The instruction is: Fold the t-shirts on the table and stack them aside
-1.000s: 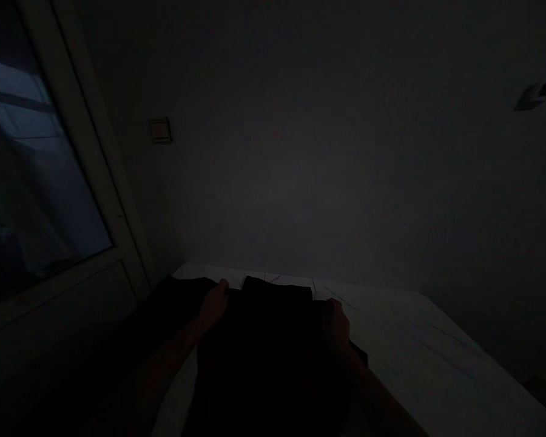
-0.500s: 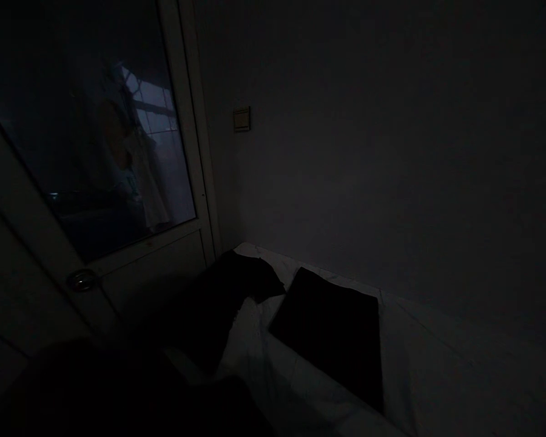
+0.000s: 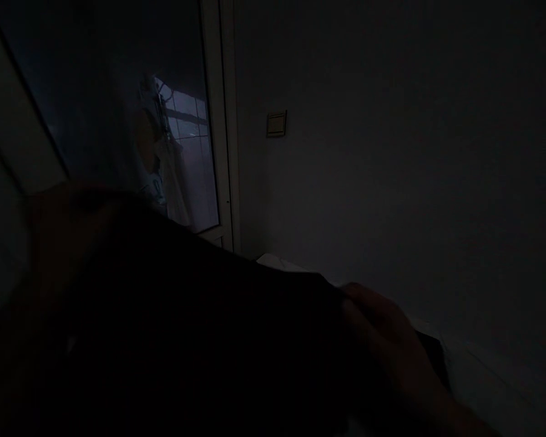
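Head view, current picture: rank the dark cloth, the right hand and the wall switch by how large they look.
1. Dark cloth, its lower edge lost in shadow
2. Right hand
3. Wall switch, clearly smallest

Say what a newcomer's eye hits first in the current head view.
First, the broad black cloth across the lower middle, held between the left hand at left and the right hand at lower right. Next, the glass pane of the door, palely lit, upper left. Then the light switch on the dim wall, upper middle.
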Action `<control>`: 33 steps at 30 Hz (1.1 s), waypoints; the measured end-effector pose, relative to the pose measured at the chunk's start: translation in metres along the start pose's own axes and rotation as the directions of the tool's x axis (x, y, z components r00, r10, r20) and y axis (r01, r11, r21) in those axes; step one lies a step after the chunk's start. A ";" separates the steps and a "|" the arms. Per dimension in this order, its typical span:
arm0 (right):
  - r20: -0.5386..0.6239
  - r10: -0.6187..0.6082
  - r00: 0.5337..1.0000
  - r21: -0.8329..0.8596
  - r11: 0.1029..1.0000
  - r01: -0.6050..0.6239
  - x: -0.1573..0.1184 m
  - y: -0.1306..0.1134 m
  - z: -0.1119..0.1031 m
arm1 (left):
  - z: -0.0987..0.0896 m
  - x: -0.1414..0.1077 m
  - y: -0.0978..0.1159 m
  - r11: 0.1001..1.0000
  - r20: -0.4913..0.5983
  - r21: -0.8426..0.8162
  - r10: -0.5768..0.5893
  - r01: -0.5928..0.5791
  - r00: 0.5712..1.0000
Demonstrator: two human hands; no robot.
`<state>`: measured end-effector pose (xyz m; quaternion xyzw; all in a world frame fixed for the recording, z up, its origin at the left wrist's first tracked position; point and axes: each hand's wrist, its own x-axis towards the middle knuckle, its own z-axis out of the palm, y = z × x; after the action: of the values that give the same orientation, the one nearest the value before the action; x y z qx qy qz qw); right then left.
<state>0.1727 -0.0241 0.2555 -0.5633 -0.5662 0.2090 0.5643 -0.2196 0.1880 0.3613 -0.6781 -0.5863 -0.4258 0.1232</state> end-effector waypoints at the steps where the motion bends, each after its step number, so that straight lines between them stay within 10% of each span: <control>1: -0.002 0.017 1.000 0.000 1.000 -0.017 0.026 0.003 0.004 | 0.013 0.020 0.007 0.999 -0.020 -0.021 0.043 -0.043 0.999; 7: -0.061 0.037 0.997 -0.207 0.977 -0.049 0.177 0.123 0.032 | 0.206 0.090 0.015 0.976 0.258 -0.073 0.215 -0.203 0.942; 11: -0.009 0.104 0.994 -0.585 0.806 -0.090 0.221 0.233 0.067 | 0.337 0.053 0.009 0.988 0.448 -0.060 0.152 -0.140 0.881; 14: -0.010 0.175 0.985 -0.662 0.736 -0.138 0.221 0.287 0.084 | 0.393 0.002 0.013 0.981 0.527 -0.106 0.195 -0.164 0.827; 18: -0.016 0.182 0.983 -0.709 0.691 -0.140 0.209 0.313 0.093 | 0.416 -0.069 0.011 0.920 0.634 -0.271 0.391 -0.282 0.667; 23: 0.280 -0.097 0.955 -0.713 0.645 0.275 0.170 0.308 0.118 | 0.402 -0.145 -0.009 0.872 0.715 -0.312 0.477 -0.377 0.511; 33: 0.394 0.141 0.908 -0.744 0.630 0.225 0.127 0.310 0.140 | 0.398 -0.176 -0.018 0.867 0.685 -0.222 0.465 -0.447 0.561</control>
<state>0.2094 0.2290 -0.0027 -0.6786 -0.7200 0.0464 0.1377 -0.0548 0.3366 -0.0136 -0.9182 -0.3863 -0.0858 -0.0183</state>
